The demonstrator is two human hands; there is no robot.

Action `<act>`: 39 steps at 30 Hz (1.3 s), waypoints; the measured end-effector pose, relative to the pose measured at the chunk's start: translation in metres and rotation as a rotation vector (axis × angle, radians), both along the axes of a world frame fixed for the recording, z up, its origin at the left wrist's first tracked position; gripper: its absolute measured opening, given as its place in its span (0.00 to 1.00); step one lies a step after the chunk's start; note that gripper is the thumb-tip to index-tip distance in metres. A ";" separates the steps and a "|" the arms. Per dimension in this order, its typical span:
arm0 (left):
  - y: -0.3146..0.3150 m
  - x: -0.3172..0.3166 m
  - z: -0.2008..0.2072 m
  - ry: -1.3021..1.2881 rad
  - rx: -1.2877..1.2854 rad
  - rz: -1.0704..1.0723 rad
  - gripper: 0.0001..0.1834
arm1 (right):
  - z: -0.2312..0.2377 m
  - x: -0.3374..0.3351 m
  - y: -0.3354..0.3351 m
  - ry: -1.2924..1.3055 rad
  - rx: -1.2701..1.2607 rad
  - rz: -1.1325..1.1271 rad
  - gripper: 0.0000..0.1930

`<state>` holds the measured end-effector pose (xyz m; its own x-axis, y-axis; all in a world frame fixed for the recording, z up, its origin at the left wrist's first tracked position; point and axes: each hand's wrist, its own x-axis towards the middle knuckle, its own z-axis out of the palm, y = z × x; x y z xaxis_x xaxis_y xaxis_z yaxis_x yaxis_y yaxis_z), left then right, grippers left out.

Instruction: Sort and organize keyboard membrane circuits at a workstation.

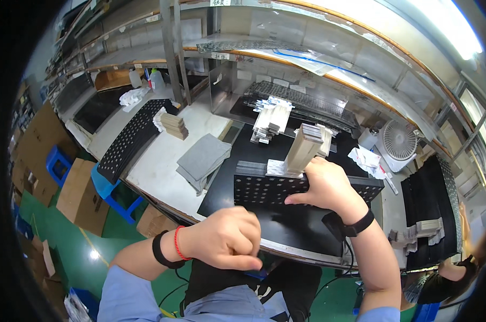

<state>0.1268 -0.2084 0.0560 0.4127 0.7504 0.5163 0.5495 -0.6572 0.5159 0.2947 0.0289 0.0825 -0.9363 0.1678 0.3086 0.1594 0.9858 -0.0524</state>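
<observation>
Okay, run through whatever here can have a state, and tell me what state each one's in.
Dotted black panel: standing on edge
Right hand: thumb across the panel's face, grip unclear
Left hand: fingers curled, nothing visibly held
Gray cloths: lying flat, overlapping
Fan: upright, running or not unclear
White tissue: crumpled
Light: lit

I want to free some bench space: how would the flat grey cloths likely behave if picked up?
The grey cloths would probably sag, since they look like thin, soft fabric. They are likely light for their area, as the pile lies low. The layers may slide apart, since their edges overlap unevenly.
</observation>
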 end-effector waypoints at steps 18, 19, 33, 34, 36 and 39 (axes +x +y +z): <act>0.062 -0.040 -0.020 -0.071 0.195 0.595 0.31 | -0.007 -0.010 -0.019 -0.004 0.038 -0.137 0.27; 0.058 -0.034 -0.011 -0.069 0.191 0.594 0.31 | -0.007 -0.009 -0.019 -0.003 0.029 -0.115 0.27; 0.048 -0.010 -0.016 0.548 0.050 0.574 0.26 | -0.031 0.036 -0.049 -0.148 0.086 -0.037 0.26; 0.062 -0.014 -0.020 0.538 0.054 0.562 0.25 | -0.032 0.032 -0.040 -0.158 0.111 -0.063 0.26; 0.080 -0.019 -0.015 0.561 -0.061 0.533 0.31 | -0.036 0.032 -0.023 -0.189 0.024 -0.054 0.35; 0.077 -0.029 -0.022 0.570 -0.223 0.339 0.41 | -0.034 0.039 -0.003 -0.320 -0.266 0.049 0.52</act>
